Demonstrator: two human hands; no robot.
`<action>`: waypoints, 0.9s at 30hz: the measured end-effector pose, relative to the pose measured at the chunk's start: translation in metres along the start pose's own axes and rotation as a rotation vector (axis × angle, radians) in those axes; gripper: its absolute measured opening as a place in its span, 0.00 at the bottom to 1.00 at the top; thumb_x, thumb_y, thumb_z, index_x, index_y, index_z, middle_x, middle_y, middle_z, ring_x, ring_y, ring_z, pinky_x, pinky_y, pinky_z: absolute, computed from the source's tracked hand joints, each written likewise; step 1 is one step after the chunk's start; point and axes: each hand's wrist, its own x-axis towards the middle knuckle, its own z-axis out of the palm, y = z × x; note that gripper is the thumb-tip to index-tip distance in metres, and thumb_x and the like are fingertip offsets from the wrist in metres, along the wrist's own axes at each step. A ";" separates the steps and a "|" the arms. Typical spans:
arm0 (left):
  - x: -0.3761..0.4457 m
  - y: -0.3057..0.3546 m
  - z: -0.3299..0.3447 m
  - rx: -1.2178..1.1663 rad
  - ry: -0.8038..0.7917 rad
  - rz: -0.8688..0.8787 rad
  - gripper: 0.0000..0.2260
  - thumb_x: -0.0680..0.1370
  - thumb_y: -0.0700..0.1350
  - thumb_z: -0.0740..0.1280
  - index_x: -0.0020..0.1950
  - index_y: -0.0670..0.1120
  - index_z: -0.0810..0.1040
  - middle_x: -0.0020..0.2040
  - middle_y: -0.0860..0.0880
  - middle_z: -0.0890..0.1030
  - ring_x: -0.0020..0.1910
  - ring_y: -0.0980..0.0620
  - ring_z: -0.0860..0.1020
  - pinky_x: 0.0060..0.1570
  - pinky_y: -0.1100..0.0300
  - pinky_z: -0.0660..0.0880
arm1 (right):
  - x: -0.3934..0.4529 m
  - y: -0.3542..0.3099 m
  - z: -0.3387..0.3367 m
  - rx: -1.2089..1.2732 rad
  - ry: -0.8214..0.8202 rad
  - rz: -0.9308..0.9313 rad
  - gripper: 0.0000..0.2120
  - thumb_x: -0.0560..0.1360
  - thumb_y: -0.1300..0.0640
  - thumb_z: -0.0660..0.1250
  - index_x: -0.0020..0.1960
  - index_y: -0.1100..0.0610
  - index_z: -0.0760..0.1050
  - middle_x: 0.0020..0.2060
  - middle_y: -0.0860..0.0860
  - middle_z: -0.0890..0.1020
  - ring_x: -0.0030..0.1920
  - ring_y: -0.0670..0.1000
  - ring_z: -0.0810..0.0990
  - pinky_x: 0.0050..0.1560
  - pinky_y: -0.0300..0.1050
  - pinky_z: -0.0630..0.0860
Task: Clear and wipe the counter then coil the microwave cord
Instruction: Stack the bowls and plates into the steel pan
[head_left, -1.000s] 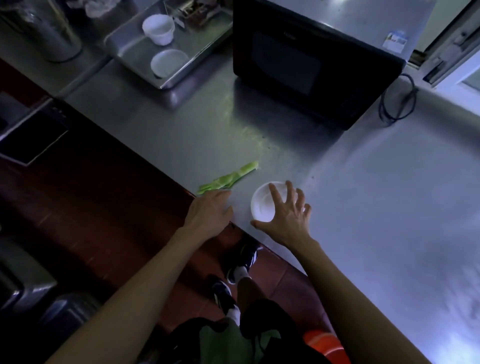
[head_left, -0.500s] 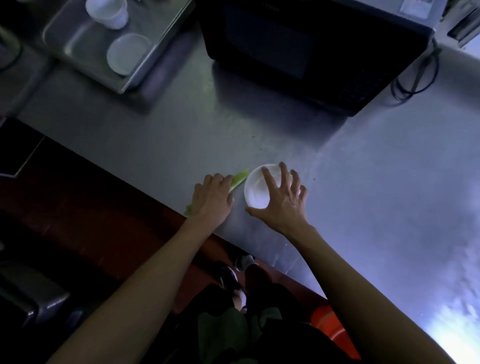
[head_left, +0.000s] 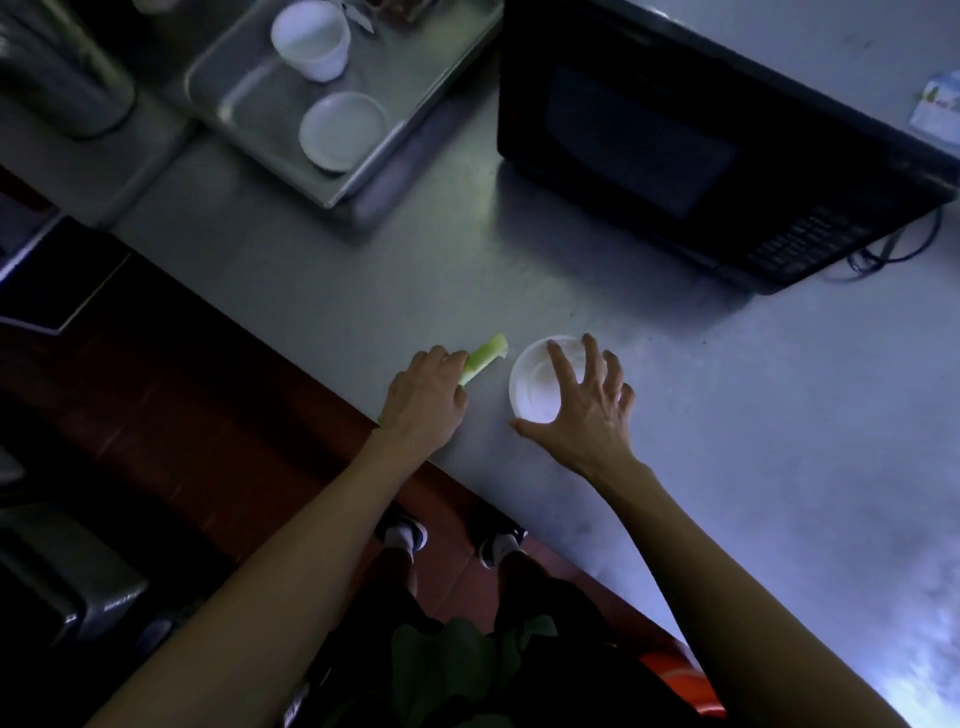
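On the steel counter (head_left: 753, 415) near its front edge lies a green vegetable stalk (head_left: 485, 358). My left hand (head_left: 426, 400) covers the stalk's lower end, fingers curled around it. Just to the right sits a small white bowl (head_left: 535, 384). My right hand (head_left: 587, 410) rests spread over the bowl's right side, fingertips on its rim and thumb at its near edge. A black microwave (head_left: 701, 140) stands at the back, and its dark cord (head_left: 893, 249) loops on the counter at its right corner.
A steel tray (head_left: 244, 98) at the back left holds a white cup (head_left: 311, 41) and a white dish (head_left: 343, 130). A metal pot (head_left: 62, 78) stands left of it. Below the counter edge are a red floor, my shoes and an orange object (head_left: 675, 680).
My left hand has slid up along the stalk and closed on it. My right hand has stayed on the bowl. The camera has shifted, bringing the tray and microwave closer.
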 end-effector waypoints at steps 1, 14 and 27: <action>0.000 -0.011 -0.008 -0.011 0.017 -0.005 0.18 0.78 0.44 0.64 0.67 0.47 0.73 0.56 0.47 0.75 0.54 0.46 0.73 0.46 0.48 0.75 | 0.004 -0.014 0.000 -0.007 0.004 -0.012 0.53 0.62 0.28 0.71 0.79 0.46 0.54 0.79 0.56 0.50 0.76 0.65 0.52 0.69 0.68 0.61; -0.013 -0.216 -0.136 -0.136 0.246 -0.075 0.19 0.78 0.46 0.63 0.69 0.48 0.72 0.55 0.48 0.75 0.54 0.46 0.74 0.47 0.48 0.77 | 0.060 -0.233 -0.012 -0.091 0.055 -0.147 0.55 0.61 0.26 0.71 0.79 0.44 0.50 0.79 0.54 0.48 0.77 0.64 0.50 0.69 0.68 0.61; 0.007 -0.311 -0.207 -0.179 0.330 -0.063 0.13 0.78 0.46 0.64 0.63 0.47 0.75 0.49 0.50 0.75 0.49 0.48 0.74 0.44 0.48 0.77 | 0.131 -0.344 -0.023 -0.059 0.145 -0.166 0.55 0.60 0.26 0.71 0.79 0.43 0.51 0.80 0.53 0.49 0.77 0.63 0.51 0.69 0.67 0.59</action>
